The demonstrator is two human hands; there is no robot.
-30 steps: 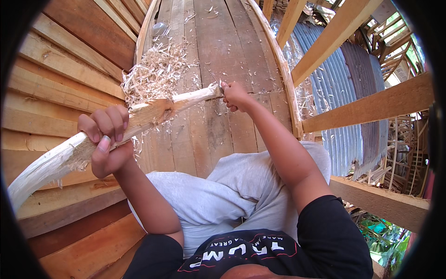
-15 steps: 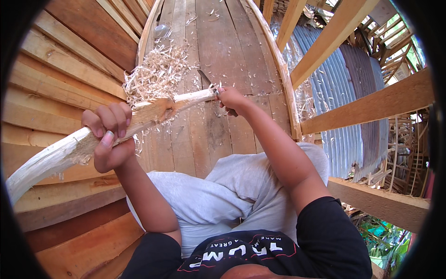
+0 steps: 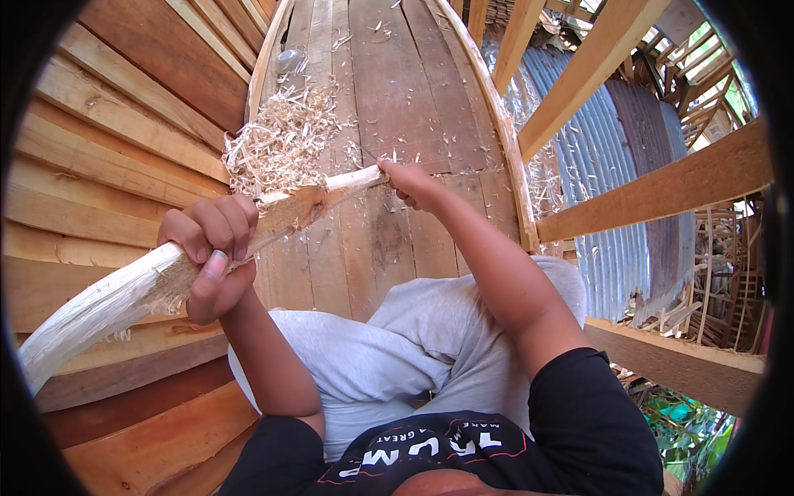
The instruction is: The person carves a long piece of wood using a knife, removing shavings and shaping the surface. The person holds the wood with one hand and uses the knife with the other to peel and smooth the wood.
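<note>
A long, pale, peeled piece of wood (image 3: 107,298) runs slantwise from the lower left toward the middle, with a brown, knotty stretch partway along. My left hand (image 3: 213,258) is wrapped round its thicker part, thumb toward me. At the thin far end, my right hand (image 3: 410,185) is closed on a knife (image 3: 370,156). Its blade shows only as a thin dark line, nearly edge-on, and the handle is hidden in my fingers. The knife hand is right at the wood's tip; whether the blade touches the wood I cannot tell.
Curled wood shavings (image 3: 285,142) lie heaped on the plank floor (image 3: 401,74), beside a small clear cup-like container (image 3: 289,60). A plank wall (image 3: 99,157) rises on the left. Wooden rails (image 3: 653,190) and corrugated metal sheets (image 3: 591,157) are on the right. My crossed legs are below.
My left hand and the wood have shifted a little to the right and toward me. The knife blade has turned from showing its flat side to nearly edge-on.
</note>
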